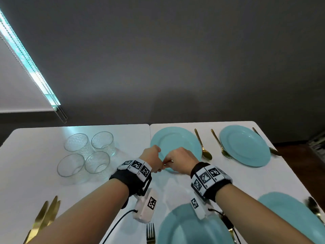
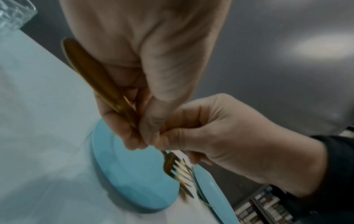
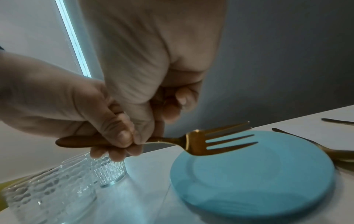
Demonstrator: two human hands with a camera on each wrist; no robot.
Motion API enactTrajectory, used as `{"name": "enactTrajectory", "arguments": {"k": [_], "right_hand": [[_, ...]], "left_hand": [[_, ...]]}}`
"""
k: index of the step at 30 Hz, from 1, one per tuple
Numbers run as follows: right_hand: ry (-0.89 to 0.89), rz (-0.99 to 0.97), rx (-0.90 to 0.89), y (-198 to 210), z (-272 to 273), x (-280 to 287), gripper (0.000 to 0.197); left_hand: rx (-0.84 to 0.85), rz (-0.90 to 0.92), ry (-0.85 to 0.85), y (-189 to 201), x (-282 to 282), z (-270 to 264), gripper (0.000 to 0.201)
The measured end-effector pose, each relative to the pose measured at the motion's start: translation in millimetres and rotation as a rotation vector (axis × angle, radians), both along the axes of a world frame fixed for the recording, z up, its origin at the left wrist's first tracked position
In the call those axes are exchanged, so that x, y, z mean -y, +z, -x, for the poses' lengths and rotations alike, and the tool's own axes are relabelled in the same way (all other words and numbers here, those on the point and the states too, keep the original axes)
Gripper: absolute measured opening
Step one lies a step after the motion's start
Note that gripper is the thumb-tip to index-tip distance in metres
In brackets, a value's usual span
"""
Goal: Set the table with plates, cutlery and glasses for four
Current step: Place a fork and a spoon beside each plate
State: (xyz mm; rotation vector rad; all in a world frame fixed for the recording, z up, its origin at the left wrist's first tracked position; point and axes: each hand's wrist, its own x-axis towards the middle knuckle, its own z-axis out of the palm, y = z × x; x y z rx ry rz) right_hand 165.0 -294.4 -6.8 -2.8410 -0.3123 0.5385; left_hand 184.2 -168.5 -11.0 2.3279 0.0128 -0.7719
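Both hands meet over the near-left rim of the far-left plate (image 1: 175, 143), about 12 o'clock from the camera. Left hand (image 1: 152, 155) and right hand (image 1: 181, 160) both grip one gold fork (image 3: 201, 143). Left hand's fingers are curled round the handle; the handle end sticks out past them toward 9 o'clock in the right wrist view. Right hand pinches the neck just beside the left thumb, fingers touching. Tines point toward 3 o'clock, hanging above the plate, not touching it. Fork roughly level.

Four glasses (image 1: 86, 154) clustered at 10 o'clock from the hands, well apart, on the white table (image 1: 44, 187). A spoon (image 1: 204, 147) lies just beside that plate at its 3 o'clock, then a second fork (image 1: 221, 145), then the far-right plate (image 1: 244, 145) with more cutlery on its far side, type unclear. Near plate (image 1: 184, 229) at 6 o'clock with a fork (image 1: 150, 233) to its left. Near-right plate (image 1: 290, 213) at 4 o'clock. Gold knives (image 1: 47, 215) at 8 o'clock, near the table edge.
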Motion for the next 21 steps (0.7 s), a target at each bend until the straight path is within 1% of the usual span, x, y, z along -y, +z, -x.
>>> {"name": "enactTrajectory", "arguments": {"k": [4, 7, 9, 11, 14, 17, 19, 21], "right_hand": [[-0.096, -0.027, -0.043, 6.4, 22.9, -32.5, 0.022], [-0.204, -0.017, -0.045, 3.4, 28.2, -56.1, 0.021], [-0.348, -0.041, -0.053, -5.7, 25.9, -66.9, 0.018], [-0.5, -0.103, -0.066, -17.1, 19.3, -74.5, 0.016], [-0.664, -0.144, -0.118, -33.7, 0.5, -82.1, 0.019], [-0.796, -0.153, -0.181, -50.2, -21.6, -90.9, 0.016], [-0.855, -0.165, -0.189, -63.7, -38.3, -97.0, 0.026], [-0.903, -0.197, -0.195, -76.1, -52.3, -102.9, 0.029]], "left_hand": [[0.029, -0.028, -0.131, 4.3, -33.7, 11.1, 0.071], [0.172, -0.093, -0.187, 5.2, -63.1, 12.5, 0.072], [0.291, -0.112, -0.172, 8.5, -82.3, 10.1, 0.065], [0.363, -0.092, -0.14, 13.0, -99.1, 5.7, 0.052], [0.357, -0.033, -0.083, 17.4, -118.2, -0.7, 0.037], [0.322, 0.016, -0.014, 15.2, -128.4, -7.8, 0.029], [0.296, 0.054, 0.049, 9.2, -132.4, -12.2, 0.025], [0.276, 0.071, 0.078, 4.2, -135.0, -16.8, 0.024]]}}
